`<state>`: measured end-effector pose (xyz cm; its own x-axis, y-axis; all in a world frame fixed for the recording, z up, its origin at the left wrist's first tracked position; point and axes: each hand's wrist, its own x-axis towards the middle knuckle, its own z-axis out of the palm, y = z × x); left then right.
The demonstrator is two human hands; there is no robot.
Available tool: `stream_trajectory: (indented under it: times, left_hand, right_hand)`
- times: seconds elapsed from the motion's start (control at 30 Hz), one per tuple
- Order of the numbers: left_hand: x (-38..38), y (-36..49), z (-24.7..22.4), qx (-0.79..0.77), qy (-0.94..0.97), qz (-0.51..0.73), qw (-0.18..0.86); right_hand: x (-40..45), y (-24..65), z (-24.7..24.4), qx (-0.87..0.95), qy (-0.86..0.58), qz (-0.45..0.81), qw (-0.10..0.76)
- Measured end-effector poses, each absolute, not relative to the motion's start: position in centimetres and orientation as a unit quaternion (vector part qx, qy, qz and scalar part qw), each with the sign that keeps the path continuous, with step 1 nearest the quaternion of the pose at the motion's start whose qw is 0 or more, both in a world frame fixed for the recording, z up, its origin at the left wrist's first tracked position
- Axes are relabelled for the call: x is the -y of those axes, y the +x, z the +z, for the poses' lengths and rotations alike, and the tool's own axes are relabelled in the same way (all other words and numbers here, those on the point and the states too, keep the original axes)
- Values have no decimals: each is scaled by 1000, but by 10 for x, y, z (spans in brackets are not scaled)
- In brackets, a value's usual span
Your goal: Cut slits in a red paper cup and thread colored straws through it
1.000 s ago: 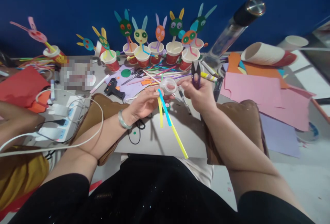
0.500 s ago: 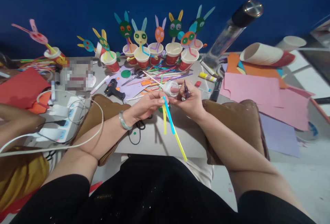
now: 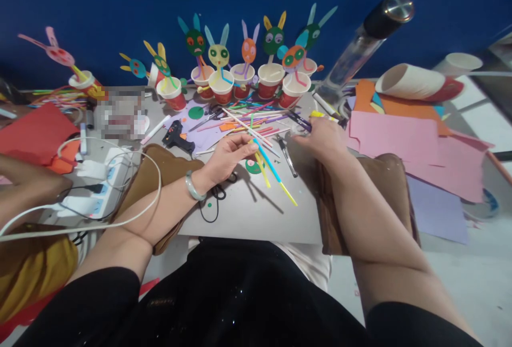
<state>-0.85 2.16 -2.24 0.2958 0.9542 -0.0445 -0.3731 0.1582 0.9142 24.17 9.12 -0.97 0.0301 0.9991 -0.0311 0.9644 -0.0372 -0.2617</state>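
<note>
My left hand [image 3: 234, 158], with a pale bangle at the wrist, is closed, pinching a blue and yellow paper straw [image 3: 271, 167] and a shorter yellow strip [image 3: 263, 170]. Both slant down over the table. My right hand [image 3: 326, 136] is lowered at the right, thumb apart from the fingers; its fingertips are partly hidden. Close to those fingers are dark scissors [image 3: 299, 121] and a yellow tube [image 3: 323, 116], partly covered. A pen-like dark tool [image 3: 287, 156] lies between my hands. Near the left hand is a round green paper piece [image 3: 253, 166].
Rabbit-faced paper cups [image 3: 221, 88] line the blue wall. Loose straws [image 3: 256, 123] and a black glue gun [image 3: 177, 136] lie ahead. A tall bottle [image 3: 352, 56] and pink paper [image 3: 394, 136] are right. A power strip [image 3: 110, 184] and another person's arm [image 3: 32, 176] are left.
My right hand has moved right and away from the left hand. The clear roundish object between the hands no longer shows there. My left hand still holds the straws, their lower ends swung rightward.
</note>
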Motion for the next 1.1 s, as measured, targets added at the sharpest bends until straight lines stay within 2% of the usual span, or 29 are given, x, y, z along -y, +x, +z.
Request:
stream_trajectory:
  times: [0.17, 0.23, 0.43, 0.57, 0.63, 0.73, 0.8, 0.87, 0.97, 1.1]
  left_hand:
    - [-24, -8, -19, -354, 459, 500, 643]
    - [-24, -9, -18, -358, 472, 496, 635]
    - [-25, -13, -17, -368, 482, 479, 635]
    - [-27, -13, -18, -376, 478, 483, 631]
    - [-27, -12, -18, -376, 483, 487, 623]
    - [-27, -12, -19, -364, 500, 495, 611]
    - [-26, -12, -19, -360, 514, 498, 599]
    - [-24, -12, -18, -361, 526, 502, 583]
    - [-22, -11, -18, -367, 536, 517, 557]
    - [-21, -10, -17, -370, 525, 537, 547]
  right_hand:
    - [-86, 241, -12, 706, -674, 68, 205]
    - [-80, 238, -7, 713, -663, 81, 213]
    - [-74, 228, -5, 748, -658, 86, -12]
    - [-76, 231, -15, 755, -651, 60, -58]
    - [-73, 231, -16, 758, -650, 38, -33]
    - [-61, 224, -7, 754, -648, 33, 99]
    - [-51, 214, 2, 758, -606, 119, 207]
    - [-42, 204, 7, 762, -518, 289, 259]
    - [-35, 190, 7, 730, -405, 486, 260]
    - [-33, 182, 0, 690, -363, 566, 269]
